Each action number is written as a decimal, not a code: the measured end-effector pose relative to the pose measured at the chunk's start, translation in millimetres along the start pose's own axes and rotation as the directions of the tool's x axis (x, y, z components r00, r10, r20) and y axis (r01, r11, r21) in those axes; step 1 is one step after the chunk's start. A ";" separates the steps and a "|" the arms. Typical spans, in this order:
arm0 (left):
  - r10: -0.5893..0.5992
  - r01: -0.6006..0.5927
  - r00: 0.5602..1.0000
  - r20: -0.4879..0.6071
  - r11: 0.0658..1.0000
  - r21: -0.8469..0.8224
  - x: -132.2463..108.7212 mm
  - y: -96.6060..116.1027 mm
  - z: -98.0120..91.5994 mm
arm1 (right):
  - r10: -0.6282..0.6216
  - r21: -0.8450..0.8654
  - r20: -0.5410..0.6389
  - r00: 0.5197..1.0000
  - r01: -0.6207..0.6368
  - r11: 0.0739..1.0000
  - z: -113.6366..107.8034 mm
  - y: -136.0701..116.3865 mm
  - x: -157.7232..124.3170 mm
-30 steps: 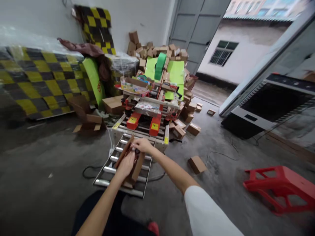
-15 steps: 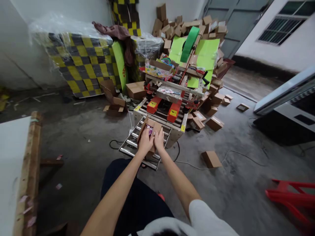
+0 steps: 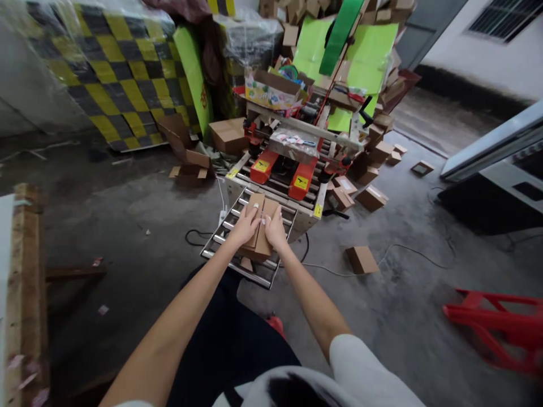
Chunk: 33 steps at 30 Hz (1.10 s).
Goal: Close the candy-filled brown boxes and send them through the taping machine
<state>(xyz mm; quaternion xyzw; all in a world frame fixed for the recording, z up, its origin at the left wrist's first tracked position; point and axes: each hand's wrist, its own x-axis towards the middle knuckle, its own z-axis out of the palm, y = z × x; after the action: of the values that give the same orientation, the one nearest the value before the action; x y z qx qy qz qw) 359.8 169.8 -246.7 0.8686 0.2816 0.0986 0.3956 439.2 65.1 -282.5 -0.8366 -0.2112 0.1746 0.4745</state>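
A small brown cardboard box (image 3: 263, 244) rests on a short roller conveyor (image 3: 219, 239) in front of me. Its long top flaps lie folded inward, with a narrow gap between them. Across the left flap lies my left hand (image 3: 246, 225), open, its fingers stretched out. My right hand (image 3: 275, 229) presses on the right flap with extended fingers, its thumb near the gap. The flaps and hands hide the box's contents. Just beyond stands a carton sealing machine (image 3: 302, 183) with red side guides, and a roll of green tape (image 3: 339, 39) is mounted above it.
An open printed carton (image 3: 271, 93) sits on the machine. Many cardboard boxes (image 3: 373, 198) are heaped behind and to the right. One small box (image 3: 362, 260) and a cable lie on the floor. A wooden-edged table (image 3: 25, 282) is at left, a red plastic stool (image 3: 496, 322) at right.
The box's flaps have folded inward, covering the purple contents that showed between them. Both hands have moved onto the flaps. My view has tilted down and come slightly closer.
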 end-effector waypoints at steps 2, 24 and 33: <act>-0.003 0.000 0.999 0.037 0.996 0.094 -3.1 2.5 4.2 | -0.005 -0.067 -0.015 1.000 0.004 0.998 -3.2 -4.6 5.3; -0.062 0.060 0.896 -0.440 0.998 -0.019 -157.6 -55.7 -114.6 | -0.518 -0.511 0.004 0.856 0.447 0.734 -21.9 -52.4 127.4; 0.080 0.834 0.101 -0.992 0.537 0.128 -360.5 -120.2 -417.6 | -0.573 -0.388 0.191 0.797 0.597 0.702 26.9 89.3 -6.7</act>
<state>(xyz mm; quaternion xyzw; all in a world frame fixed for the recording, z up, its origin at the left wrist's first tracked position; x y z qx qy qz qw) -150.5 292.7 -38.6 0.5613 0.7117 0.3619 -0.2180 437.0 39.8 -372.5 -0.8038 -0.5118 -0.0130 0.3030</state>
